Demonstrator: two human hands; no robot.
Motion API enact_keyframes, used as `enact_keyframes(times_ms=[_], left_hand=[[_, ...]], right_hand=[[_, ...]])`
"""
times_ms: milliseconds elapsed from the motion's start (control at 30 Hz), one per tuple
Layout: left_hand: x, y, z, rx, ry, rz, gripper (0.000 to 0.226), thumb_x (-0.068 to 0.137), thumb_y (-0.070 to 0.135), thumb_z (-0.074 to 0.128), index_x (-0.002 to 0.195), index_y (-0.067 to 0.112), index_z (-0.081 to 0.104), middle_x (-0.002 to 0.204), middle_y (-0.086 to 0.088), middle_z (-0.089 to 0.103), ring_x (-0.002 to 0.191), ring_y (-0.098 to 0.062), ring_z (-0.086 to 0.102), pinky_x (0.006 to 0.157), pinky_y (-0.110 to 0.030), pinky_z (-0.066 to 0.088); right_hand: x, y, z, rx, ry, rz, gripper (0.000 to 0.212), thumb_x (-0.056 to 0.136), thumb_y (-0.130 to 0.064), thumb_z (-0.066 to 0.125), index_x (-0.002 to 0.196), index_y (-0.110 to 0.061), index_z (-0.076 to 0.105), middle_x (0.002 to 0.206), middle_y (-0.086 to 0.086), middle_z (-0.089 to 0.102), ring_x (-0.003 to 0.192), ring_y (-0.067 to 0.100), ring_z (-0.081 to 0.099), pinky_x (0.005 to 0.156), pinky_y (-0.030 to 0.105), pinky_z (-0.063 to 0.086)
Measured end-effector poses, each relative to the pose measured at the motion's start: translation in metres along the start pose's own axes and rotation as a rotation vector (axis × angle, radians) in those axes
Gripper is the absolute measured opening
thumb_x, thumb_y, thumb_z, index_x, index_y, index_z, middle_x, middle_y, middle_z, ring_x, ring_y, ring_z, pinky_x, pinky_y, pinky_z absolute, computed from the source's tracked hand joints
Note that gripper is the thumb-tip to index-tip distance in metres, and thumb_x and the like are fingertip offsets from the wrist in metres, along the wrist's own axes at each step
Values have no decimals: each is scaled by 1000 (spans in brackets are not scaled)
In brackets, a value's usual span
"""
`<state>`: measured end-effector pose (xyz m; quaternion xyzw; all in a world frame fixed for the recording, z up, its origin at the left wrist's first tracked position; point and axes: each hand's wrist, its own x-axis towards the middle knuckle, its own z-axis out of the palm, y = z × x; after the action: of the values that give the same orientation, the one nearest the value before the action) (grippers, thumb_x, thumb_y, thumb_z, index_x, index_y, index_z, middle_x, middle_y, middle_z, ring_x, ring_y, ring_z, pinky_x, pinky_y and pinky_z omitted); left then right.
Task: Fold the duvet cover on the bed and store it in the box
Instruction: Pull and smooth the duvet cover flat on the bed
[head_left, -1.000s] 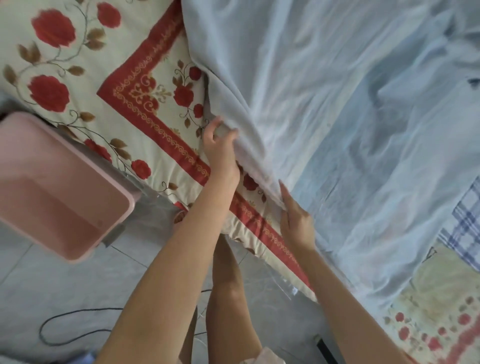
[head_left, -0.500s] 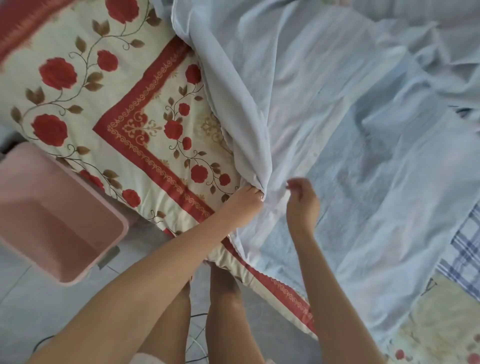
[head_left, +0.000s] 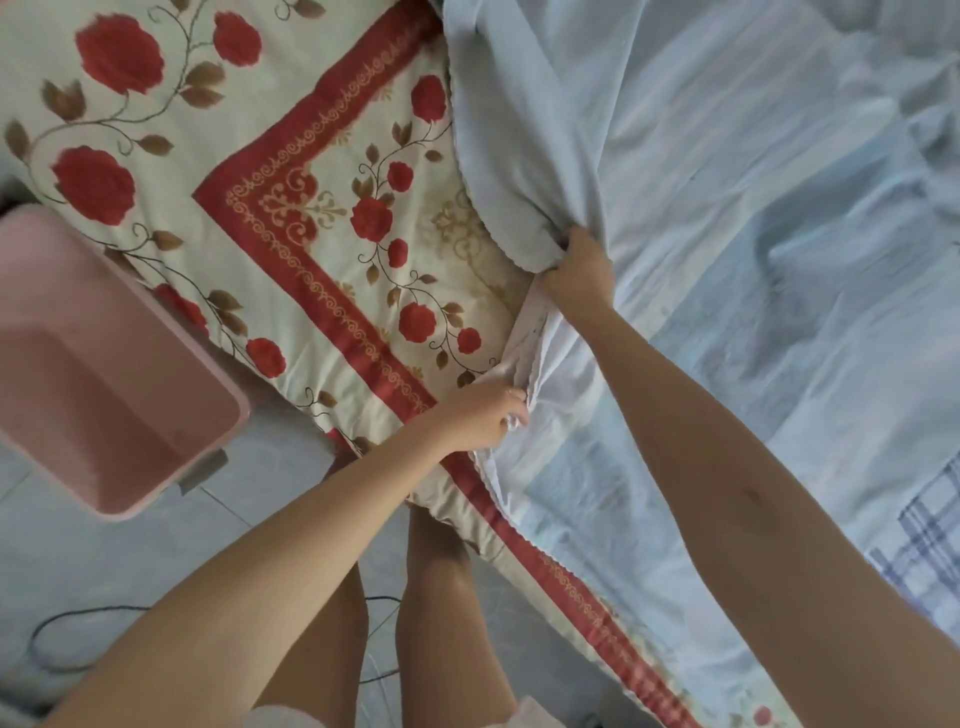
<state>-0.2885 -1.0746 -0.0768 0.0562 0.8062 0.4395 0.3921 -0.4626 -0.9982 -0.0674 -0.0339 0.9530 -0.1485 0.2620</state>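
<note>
A pale blue duvet cover (head_left: 727, 218) lies rumpled across the right part of the bed. My left hand (head_left: 485, 418) grips a bunched bit of its near edge close to the bed's side. My right hand (head_left: 576, 267) grips the same edge farther up, where a fold of the cloth is gathered. Between the two hands the white edge of the cover runs taut. A pink plastic box (head_left: 104, 374) stands open on the floor to the left of the bed, with nothing visible inside.
A cream bedspread (head_left: 249, 171) with red roses and a red border covers the bed under the cover. A blue checked cloth (head_left: 930, 540) shows at the right edge. A black cable (head_left: 67, 623) lies on the grey tiled floor beside my legs.
My right hand has moved up along the cover's edge, away from my left hand, and now holds a fold. The edge has stretched out between the hands.
</note>
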Motion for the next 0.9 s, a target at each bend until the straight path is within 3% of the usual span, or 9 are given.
enact_keyframes(times_ms=[33, 67, 167, 267, 333, 433, 533, 667, 900], left_hand=[[-2, -1, -7, -139, 15, -34, 41, 89, -1, 42, 114, 21, 66, 133, 2, 53, 107, -21, 60, 72, -32, 48], [-5, -1, -17, -282, 55, -59, 38, 91, 2, 42, 114, 20, 66, 120, 4, 61, 92, -22, 63, 70, -32, 49], [-15, -3, -57, -611, 368, -128, 31, 93, 2, 45, 113, 17, 63, 115, 7, 61, 105, -13, 59, 89, -21, 46], [-17, -7, -94, -752, 588, -201, 32, 92, 7, 47, 118, 22, 58, 117, 9, 56, 103, -7, 56, 83, -18, 43], [-11, -2, -114, -781, 579, -175, 32, 93, 10, 49, 121, 22, 58, 117, 12, 54, 106, -4, 54, 90, -20, 41], [8, 25, -135, -834, 511, -134, 28, 94, 20, 54, 121, 21, 59, 108, 16, 57, 96, 4, 53, 80, -10, 39], [30, 54, -144, -1097, 434, -198, 20, 90, 28, 61, 107, 17, 62, 97, 4, 65, 90, -10, 61, 76, -18, 47], [37, 65, -146, -1355, 417, -239, 10, 87, 24, 66, 91, 15, 66, 78, 0, 70, 73, -15, 65, 67, -24, 51], [23, 36, -153, -1692, 304, -342, 40, 81, 29, 71, 114, 7, 65, 107, -10, 69, 98, -25, 66, 92, -38, 51]], right_hand=[[0, 3, -7, 131, -20, 53, 29, 81, -7, 55, 109, -11, 59, 90, 4, 58, 82, 23, 55, 63, 27, 38], [0, 5, -17, 284, -39, 119, 23, 78, -8, 57, 98, -14, 64, 78, 1, 56, 75, 20, 53, 60, 25, 36], [-3, 1, -43, 740, -73, 370, 11, 61, -7, 53, 68, -15, 55, 64, 0, 46, 62, 17, 43, 54, 23, 33], [-6, 0, -60, 906, -143, 465, 42, 50, -8, 50, 91, -7, 63, 82, 7, 58, 77, 21, 55, 72, 29, 48], [-7, 0, -66, 876, -190, 345, 30, 63, -7, 56, 91, -7, 64, 86, 8, 62, 82, 22, 58, 79, 32, 50], [-15, -6, -73, 897, -276, 204, 16, 83, 0, 56, 95, -6, 65, 87, 9, 63, 85, 22, 60, 78, 29, 50], [-22, -7, -76, 949, -351, 120, 14, 88, -9, 61, 100, -5, 67, 93, 12, 65, 90, 25, 61, 86, 36, 50], [-31, -7, -81, 1053, -274, 130, 16, 94, -19, 57, 102, -8, 66, 99, 14, 66, 95, 27, 63, 90, 40, 50], [-57, -21, -69, 1246, -317, 83, 32, 98, -29, 47, 119, -11, 61, 122, 14, 63, 116, 24, 59, 101, 36, 47]])
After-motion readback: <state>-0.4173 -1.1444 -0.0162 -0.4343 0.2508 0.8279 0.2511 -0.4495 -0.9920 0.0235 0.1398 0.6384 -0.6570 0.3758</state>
